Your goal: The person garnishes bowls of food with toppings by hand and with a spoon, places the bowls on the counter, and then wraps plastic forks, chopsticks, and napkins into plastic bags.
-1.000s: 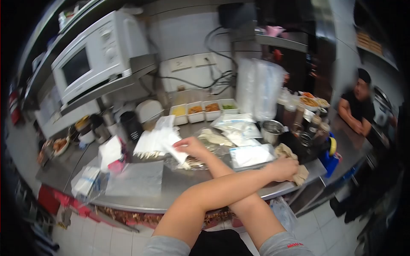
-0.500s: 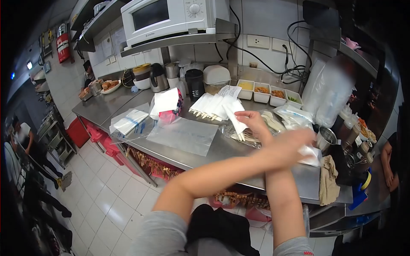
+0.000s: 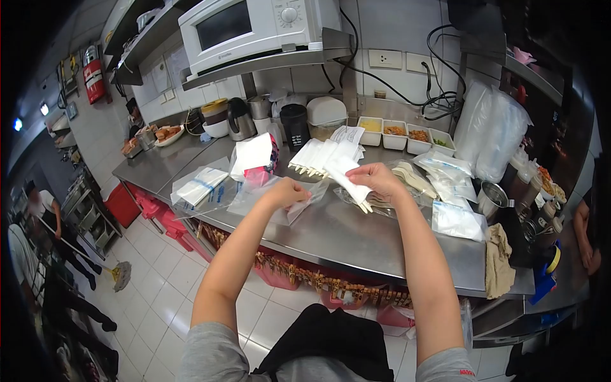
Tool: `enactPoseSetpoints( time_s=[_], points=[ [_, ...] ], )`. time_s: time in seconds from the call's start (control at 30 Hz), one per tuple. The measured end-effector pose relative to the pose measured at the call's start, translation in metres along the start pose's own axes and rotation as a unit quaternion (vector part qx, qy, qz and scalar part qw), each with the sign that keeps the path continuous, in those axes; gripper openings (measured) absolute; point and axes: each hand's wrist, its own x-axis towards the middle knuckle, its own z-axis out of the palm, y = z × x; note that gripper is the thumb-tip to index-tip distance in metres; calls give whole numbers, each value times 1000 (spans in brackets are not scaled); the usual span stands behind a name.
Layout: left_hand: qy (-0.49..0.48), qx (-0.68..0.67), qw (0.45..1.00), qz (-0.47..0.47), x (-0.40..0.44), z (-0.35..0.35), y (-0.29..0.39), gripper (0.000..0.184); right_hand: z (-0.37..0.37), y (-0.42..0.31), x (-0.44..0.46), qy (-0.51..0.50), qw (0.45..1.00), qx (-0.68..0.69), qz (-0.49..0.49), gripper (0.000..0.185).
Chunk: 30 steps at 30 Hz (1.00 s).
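My left hand is closed on the edge of a clear plastic bag, whose right part is lifted off the steel counter. With bent fingers my right hand grips a white paper-wrapped bundle; pale stick ends poke out of its lower end. Beside it lies a row of similar white bundles. Right of my right hand are plastic-wrapped pale utensils, which look like spoons. Several flat white packets in clear plastic lie further right.
A stack of white packets and an opened pink napkin pack sit on the left. Small food tubs line the back. A metal cup and a beige cloth are at the right. A microwave hangs above.
My left hand has swung from the right, across my right forearm, to the clear bag and taken hold of it. My right hand still holds the paper-wrapped bundle.
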Motion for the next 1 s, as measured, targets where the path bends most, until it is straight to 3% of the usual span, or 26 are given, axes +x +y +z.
enactPoseSetpoints(
  time_s=[0.07,0.17,0.23,0.33,0.43,0.47,0.57,0.7,0.77,0.87,0.93,1.0],
  points=[
    [-26,-45,998,-28,0,-10,-6,27,9,-8,-6,-33,999,-36,20,26],
    [-51,-106,991,-57,-1,-14,-14,23,23,-21,-14,0,994,-88,66,27],
    [-37,-112,992,-50,-10,-15,-5,20,24,-4,0,3,992,-124,21,28],
    [106,31,991,73,0,-8,-15,14,35,-5,0,35,988,-147,-38,29],
    [233,80,954,168,-21,4,12,22,47,-19,-8,27,990,-112,-83,28],
    [228,92,945,217,-18,4,10,25,49,-21,-9,17,991,-93,-96,28],
    [160,179,963,126,-12,7,9,24,52,-18,-12,-15,985,-134,-111,27],
    [197,263,932,151,-16,15,-1,35,46,-12,-11,-28,951,-292,-96,26],
    [228,279,916,175,-21,18,0,43,45,-12,-10,-23,956,-278,-93,26],
    [145,202,956,158,-26,10,9,40,45,-23,-15,-7,976,-200,-90,25],
    [60,-13,998,27,-29,4,22,36,44,-32,-18,2,984,-157,-82,25],
    [1,-148,987,-59,-26,2,21,24,39,-25,-11,4,987,-131,-94,25]
  ],
)
